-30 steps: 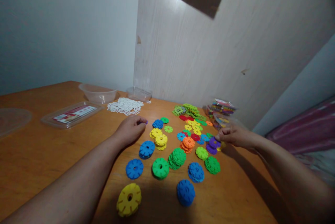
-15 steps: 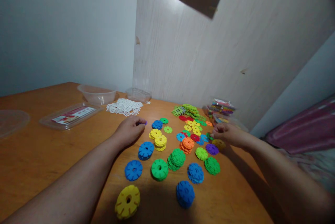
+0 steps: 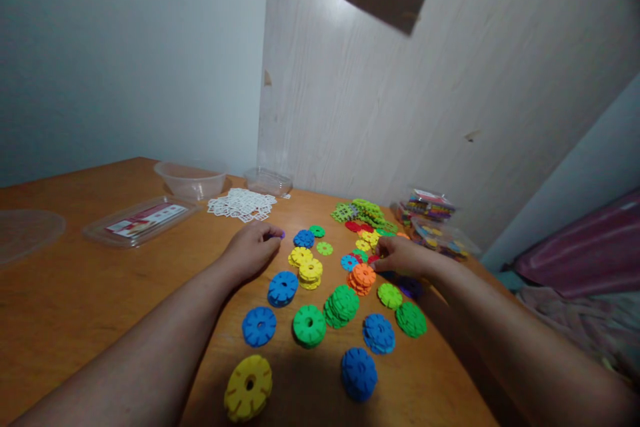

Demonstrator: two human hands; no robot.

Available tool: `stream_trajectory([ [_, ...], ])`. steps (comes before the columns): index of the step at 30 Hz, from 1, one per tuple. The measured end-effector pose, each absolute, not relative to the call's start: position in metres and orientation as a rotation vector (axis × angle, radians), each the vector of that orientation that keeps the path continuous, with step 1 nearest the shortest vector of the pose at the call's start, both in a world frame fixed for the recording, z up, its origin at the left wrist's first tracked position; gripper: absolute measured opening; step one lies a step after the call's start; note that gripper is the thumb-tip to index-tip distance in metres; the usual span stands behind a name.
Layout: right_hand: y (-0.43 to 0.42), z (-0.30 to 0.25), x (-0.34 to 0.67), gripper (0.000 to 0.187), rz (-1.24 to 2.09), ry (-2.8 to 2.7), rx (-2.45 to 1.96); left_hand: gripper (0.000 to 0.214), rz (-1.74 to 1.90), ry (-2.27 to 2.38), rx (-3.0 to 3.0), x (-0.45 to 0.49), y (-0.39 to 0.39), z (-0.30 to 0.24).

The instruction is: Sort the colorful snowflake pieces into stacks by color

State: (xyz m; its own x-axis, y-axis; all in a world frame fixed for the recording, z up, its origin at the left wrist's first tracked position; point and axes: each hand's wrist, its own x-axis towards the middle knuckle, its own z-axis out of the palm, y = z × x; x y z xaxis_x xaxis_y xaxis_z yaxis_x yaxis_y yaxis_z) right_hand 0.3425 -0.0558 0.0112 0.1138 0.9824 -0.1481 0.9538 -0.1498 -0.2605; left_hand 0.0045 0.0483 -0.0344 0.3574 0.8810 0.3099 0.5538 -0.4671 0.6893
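My left hand [image 3: 254,248] rests on the table, its fingers pinched on a purple notched disc [image 3: 283,235] of which only a sliver shows. My right hand [image 3: 404,256] reaches over the loose discs, thumb and fingers apart around a partly covered red disc [image 3: 373,258]. Just below its thumb is an orange stack of discs [image 3: 362,276]. Yellow discs [image 3: 369,238] lie by its fingertips, and a shaded purple disc [image 3: 411,287] sits beneath the wrist. Nearer stand a green stack [image 3: 342,305], a blue stack [image 3: 359,374] and a yellow stack [image 3: 249,387].
White lattice pieces [image 3: 241,205] lie heaped behind my left hand. A clear bowl [image 3: 193,182], a labelled lid [image 3: 145,219] and a clear tub [image 3: 269,181] are at the back left. Green snowflake pieces [image 3: 367,212] and filled containers [image 3: 431,206] are at the back right.
My right hand has moved left from the discs at the right edge to the red and yellow ones. My left hand stays with the purple disc. The view has shifted slightly.
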Motion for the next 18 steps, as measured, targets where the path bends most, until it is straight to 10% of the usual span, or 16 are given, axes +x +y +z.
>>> stream_trajectory([
  [18,-0.112,0.033,0.397,0.037,0.957,-1.689,-2.086,0.038,0.908,1.233,2.176,0.003,0.055,-0.038],
])
